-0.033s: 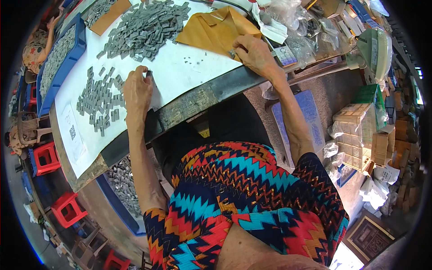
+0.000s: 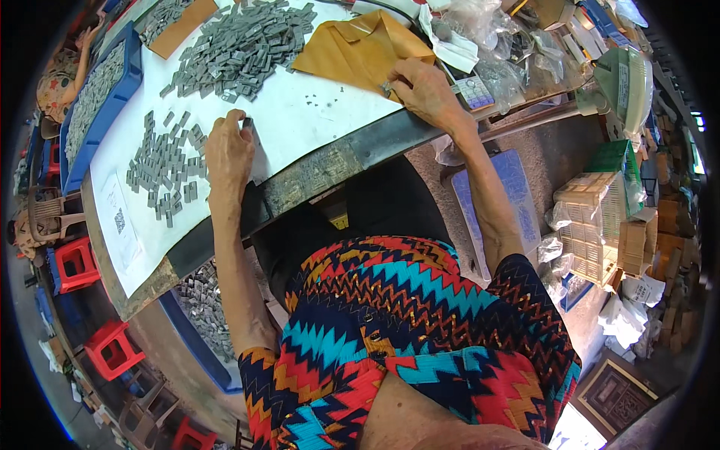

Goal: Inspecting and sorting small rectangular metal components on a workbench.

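My left hand (image 2: 229,148) is closed at the front part of the white-covered table, with a small dark grey block (image 2: 248,123) at its fingertips. Left of it lies a loose spread of similar grey blocks (image 2: 163,166), and farther off rises a big heap of them (image 2: 244,49). At the table's right, my right hand (image 2: 426,91) pinches a tiny grey piece (image 2: 387,88) over the edge of a tan sheet (image 2: 352,54); its exact kind is too small to tell. Several dark crumbs (image 2: 324,97) lie on the white sheet between my hands.
A blue tray (image 2: 101,127) of grey pieces stands at the far left, near another person's arm (image 2: 88,45). Clear plastic bags (image 2: 502,75) and a lamp head (image 2: 626,88) crowd the right. Below the table sit another blue tray (image 2: 196,345) and red stools (image 2: 114,349).
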